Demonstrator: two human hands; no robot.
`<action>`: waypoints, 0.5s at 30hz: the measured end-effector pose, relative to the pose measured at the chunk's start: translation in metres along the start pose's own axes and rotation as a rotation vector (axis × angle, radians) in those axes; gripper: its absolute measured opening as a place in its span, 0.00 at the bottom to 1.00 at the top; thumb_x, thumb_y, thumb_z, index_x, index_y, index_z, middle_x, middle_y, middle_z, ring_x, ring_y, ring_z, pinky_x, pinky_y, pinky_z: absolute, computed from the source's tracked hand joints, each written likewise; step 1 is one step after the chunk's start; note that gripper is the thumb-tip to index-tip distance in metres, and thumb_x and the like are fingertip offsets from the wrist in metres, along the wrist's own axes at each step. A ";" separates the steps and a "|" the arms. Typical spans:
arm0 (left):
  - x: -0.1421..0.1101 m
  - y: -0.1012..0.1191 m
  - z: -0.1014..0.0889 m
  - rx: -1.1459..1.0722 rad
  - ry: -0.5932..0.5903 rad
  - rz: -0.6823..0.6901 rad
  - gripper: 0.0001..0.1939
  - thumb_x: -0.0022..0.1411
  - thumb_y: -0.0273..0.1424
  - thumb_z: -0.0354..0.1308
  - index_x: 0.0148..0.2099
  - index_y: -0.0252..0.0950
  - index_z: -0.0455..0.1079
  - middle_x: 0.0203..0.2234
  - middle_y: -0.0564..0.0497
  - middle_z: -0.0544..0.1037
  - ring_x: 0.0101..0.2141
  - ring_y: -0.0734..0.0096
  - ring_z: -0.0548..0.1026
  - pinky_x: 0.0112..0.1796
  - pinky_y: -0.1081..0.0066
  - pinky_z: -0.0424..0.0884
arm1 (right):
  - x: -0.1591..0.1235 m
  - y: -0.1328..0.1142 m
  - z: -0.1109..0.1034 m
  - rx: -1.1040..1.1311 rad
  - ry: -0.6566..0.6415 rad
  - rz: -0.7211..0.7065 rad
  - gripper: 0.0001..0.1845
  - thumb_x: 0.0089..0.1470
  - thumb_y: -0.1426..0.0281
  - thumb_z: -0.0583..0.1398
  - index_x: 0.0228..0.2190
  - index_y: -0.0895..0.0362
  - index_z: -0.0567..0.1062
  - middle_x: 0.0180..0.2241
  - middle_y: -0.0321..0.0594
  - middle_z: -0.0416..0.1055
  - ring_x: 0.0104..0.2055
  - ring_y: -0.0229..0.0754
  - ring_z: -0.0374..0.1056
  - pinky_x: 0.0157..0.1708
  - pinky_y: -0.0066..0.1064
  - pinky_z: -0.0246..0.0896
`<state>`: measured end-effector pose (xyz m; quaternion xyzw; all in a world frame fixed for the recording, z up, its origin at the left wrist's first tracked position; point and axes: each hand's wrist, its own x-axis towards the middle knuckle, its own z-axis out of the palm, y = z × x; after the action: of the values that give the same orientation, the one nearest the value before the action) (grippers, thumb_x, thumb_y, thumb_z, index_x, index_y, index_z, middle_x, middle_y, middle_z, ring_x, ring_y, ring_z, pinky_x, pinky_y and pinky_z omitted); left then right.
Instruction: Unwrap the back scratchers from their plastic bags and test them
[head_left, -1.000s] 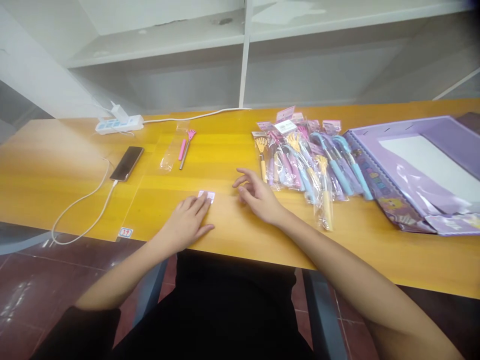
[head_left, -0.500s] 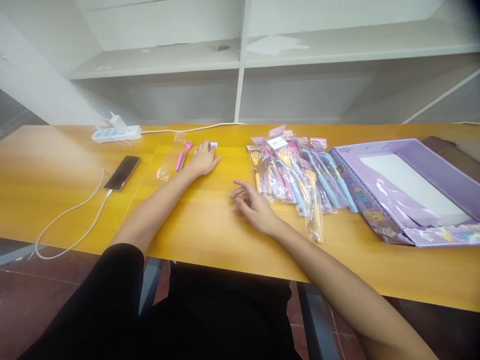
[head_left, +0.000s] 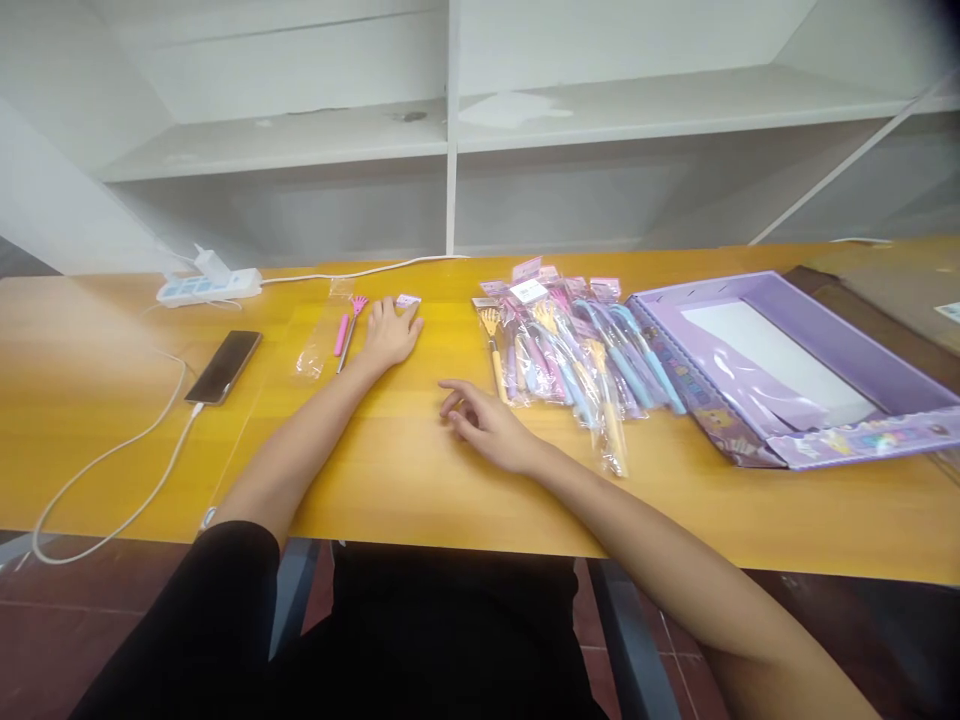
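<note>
My left hand (head_left: 391, 335) lies palm down on the wooden table with its fingers stretched out. A small pink-and-white card (head_left: 407, 300) sits at its fingertips; whether they touch it I cannot tell. Just left of this hand are a pink hand-shaped back scratcher (head_left: 352, 322) with a metal rod and a pink handle piece (head_left: 341, 335). A clear plastic wrapper (head_left: 312, 352) lies beside them. My right hand (head_left: 489, 425) rests near the middle of the table, fingers loosely bent and apart, holding nothing. Right of it is a pile of bagged back scratchers (head_left: 559, 350) in yellow, pink, purple and blue.
An open purple display box (head_left: 780, 440) stands on the right. At the left, a phone (head_left: 223, 367) is plugged into a white cable, with a white power strip (head_left: 210, 287) behind it. White shelving (head_left: 451, 160) rises behind the table (head_left: 360, 490).
The view has turned slightly right and up, so the table's things appear farther left. A little more of the card shows beyond my left fingers. My right hand keeps its loose pose.
</note>
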<state>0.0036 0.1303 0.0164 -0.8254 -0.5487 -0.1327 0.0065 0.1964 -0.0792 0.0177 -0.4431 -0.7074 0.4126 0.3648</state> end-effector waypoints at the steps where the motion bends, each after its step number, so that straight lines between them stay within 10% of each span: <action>1: 0.004 0.005 0.001 0.017 -0.006 -0.016 0.29 0.76 0.45 0.46 0.72 0.42 0.68 0.62 0.32 0.67 0.62 0.35 0.64 0.60 0.40 0.63 | 0.000 0.000 -0.001 -0.008 -0.002 -0.004 0.25 0.69 0.71 0.55 0.64 0.52 0.64 0.47 0.42 0.77 0.32 0.39 0.71 0.37 0.37 0.70; 10: 0.020 0.009 0.005 -0.180 -0.022 0.279 0.19 0.76 0.36 0.48 0.56 0.34 0.76 0.49 0.39 0.76 0.52 0.51 0.71 0.58 0.54 0.67 | -0.001 -0.009 -0.008 -0.101 0.032 -0.065 0.25 0.69 0.72 0.55 0.64 0.52 0.65 0.47 0.41 0.78 0.33 0.39 0.72 0.38 0.36 0.68; 15: 0.011 0.014 0.003 -0.131 0.003 0.186 0.24 0.70 0.47 0.61 0.62 0.41 0.76 0.54 0.36 0.69 0.55 0.43 0.68 0.57 0.49 0.65 | 0.001 -0.015 -0.043 -0.509 0.376 -0.149 0.15 0.68 0.73 0.54 0.53 0.54 0.75 0.43 0.46 0.77 0.41 0.48 0.74 0.44 0.41 0.69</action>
<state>0.0212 0.1350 0.0181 -0.8713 -0.4597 -0.1681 -0.0344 0.2294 -0.0711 0.0488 -0.5354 -0.7388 0.1053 0.3956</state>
